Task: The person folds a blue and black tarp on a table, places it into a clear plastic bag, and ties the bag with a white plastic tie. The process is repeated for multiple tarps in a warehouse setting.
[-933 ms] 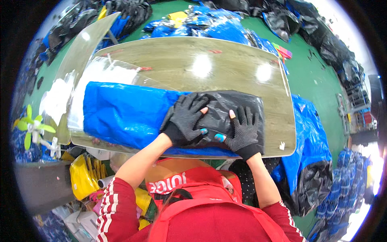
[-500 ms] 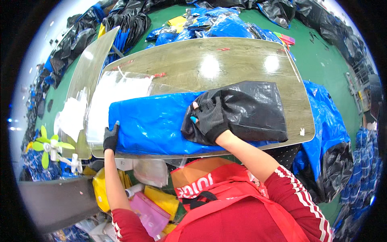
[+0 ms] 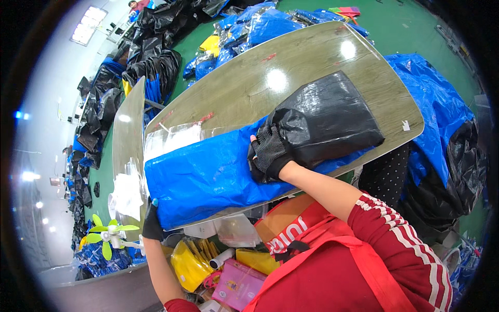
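Note:
A long folded plastic sheet lies across the table, its blue part to the left and its black part folded over on the right. My left hand, in a dark fingerless glove, grips the sheet's near left corner at the table edge; some of its fingers are hidden. My right hand, in a dotted black glove, presses down with spread fingers on the left end of the black part, where the plastic is creased.
Clear bags with white paper lie behind the sheet. A small green fan stands at left. Below the table hang yellow bags and a pink bag. Blue packets are piled beyond; blue sheeting drapes at right.
The whole view has tilted and swung left, so the table appears slanted. Both hands stay at about the same places on the sheet.

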Tool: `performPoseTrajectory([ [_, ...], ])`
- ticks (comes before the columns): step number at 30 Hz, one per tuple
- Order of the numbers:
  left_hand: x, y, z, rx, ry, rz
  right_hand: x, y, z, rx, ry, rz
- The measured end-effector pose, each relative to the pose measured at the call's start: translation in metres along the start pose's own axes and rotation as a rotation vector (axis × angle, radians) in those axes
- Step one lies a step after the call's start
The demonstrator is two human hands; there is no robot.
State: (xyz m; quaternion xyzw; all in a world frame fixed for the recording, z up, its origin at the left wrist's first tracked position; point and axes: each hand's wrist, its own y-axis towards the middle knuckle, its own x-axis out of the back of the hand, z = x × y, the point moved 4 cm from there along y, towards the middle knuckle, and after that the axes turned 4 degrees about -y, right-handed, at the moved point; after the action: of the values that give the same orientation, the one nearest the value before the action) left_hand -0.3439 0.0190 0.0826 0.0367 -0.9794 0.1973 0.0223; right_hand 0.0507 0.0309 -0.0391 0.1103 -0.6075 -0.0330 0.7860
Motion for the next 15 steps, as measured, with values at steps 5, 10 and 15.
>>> performPoseTrajectory([
  [5,-0.043,-0.018,-0.078,-0.229,0.097,0.111,0.014,-0.045,0.002,0.316,0.176,-0.294],
  [10,-0.262,-0.043,-0.127,-0.335,0.105,0.252,0.016,-0.073,-0.017,0.001,1.039,-0.067],
  [15,-0.561,-0.086,-0.035,-0.809,0.784,0.290,0.033,-0.106,-0.013,0.418,0.107,0.070],
])
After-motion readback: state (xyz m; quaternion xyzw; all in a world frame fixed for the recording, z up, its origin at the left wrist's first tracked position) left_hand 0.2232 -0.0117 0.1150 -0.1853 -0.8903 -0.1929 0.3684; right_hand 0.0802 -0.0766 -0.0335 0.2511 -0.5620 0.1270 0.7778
